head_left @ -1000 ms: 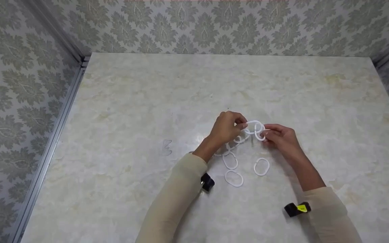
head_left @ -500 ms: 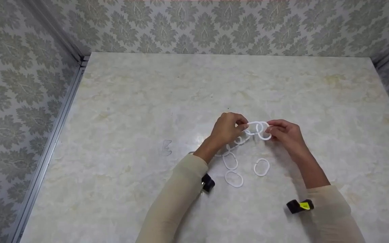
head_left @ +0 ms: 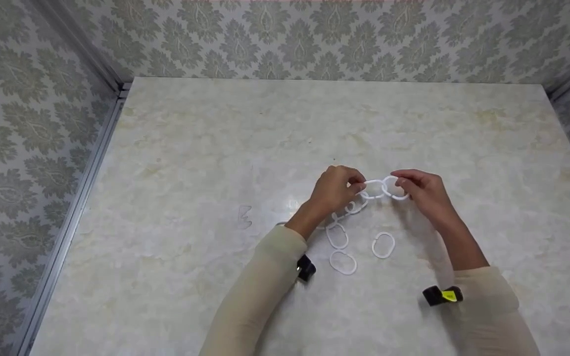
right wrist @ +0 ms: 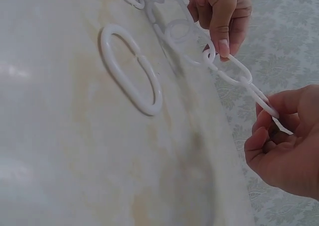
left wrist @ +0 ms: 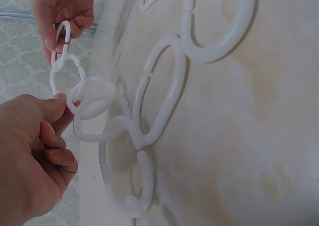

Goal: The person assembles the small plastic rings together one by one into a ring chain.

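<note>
White plastic C-shaped chain links hang joined between the hands, above the table. With thumb and fingers my left hand (head_left: 334, 188) pinches one link (head_left: 375, 197) of this chain. The end link (head_left: 399, 198) is pinched by my right hand (head_left: 426, 193) and passes through the left hand's link. In the left wrist view, more joined links (left wrist: 89, 136) trail down from the left hand (left wrist: 35, 156) to the table. My left forearm hides part of that chain in the head view. A separate link (right wrist: 124, 89) shows in the right wrist view, apart from the right hand (right wrist: 289, 141).
On the marbled table (head_left: 191, 148), one link (head_left: 394, 243) lies in front of the right hand and another (head_left: 347, 273) lies nearer the body. A third link (head_left: 347, 240) lies by the chain; whether it is joined is unclear. Patterned walls (head_left: 300, 44) stand behind and left.
My right hand has moved right and slightly away from the body, drawing the end link outward so the two links stretch apart. The left hand has stayed nearly still.
</note>
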A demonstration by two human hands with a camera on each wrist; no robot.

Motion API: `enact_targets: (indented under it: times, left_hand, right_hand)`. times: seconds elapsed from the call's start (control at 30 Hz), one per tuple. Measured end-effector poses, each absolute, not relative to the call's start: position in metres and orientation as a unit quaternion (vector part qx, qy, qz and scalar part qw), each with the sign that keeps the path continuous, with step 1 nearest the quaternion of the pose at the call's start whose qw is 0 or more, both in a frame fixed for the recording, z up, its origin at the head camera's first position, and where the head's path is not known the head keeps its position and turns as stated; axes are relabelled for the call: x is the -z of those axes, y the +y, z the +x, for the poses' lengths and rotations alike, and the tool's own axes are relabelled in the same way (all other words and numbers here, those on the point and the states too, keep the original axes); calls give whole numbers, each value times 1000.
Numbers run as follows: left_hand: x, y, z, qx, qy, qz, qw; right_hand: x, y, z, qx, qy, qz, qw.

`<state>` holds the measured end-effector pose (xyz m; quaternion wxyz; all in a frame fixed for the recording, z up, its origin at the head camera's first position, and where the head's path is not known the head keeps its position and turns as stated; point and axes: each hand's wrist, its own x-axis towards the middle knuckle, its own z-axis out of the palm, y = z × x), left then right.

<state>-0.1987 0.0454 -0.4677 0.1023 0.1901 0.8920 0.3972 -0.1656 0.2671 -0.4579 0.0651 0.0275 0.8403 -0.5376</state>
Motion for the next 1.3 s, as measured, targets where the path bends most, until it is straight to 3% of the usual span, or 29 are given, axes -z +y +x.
enact_targets:
  times: [0.43,0.83,1.13,1.2,1.3]
  left_hand:
    - [460,47,-202,-342,905,222,123]
    - [444,61,-199,-347,897,260,82]
    - [445,62,-199,-365,893,254,75]
    - [446,61,-199,-366,892,254,74]
    - [446,61,-198,-371,891,252,74]
  right_hand:
    - [451,266,-168,493,869,-45,24]
    - [445,255,-170,421,901,-96,-26]
    - [445,236,-145,403,879,-155,-204]
    - [450,230,-137,401,875,-180,-205]
    - [462,219,-124,397,878,-223,-148]
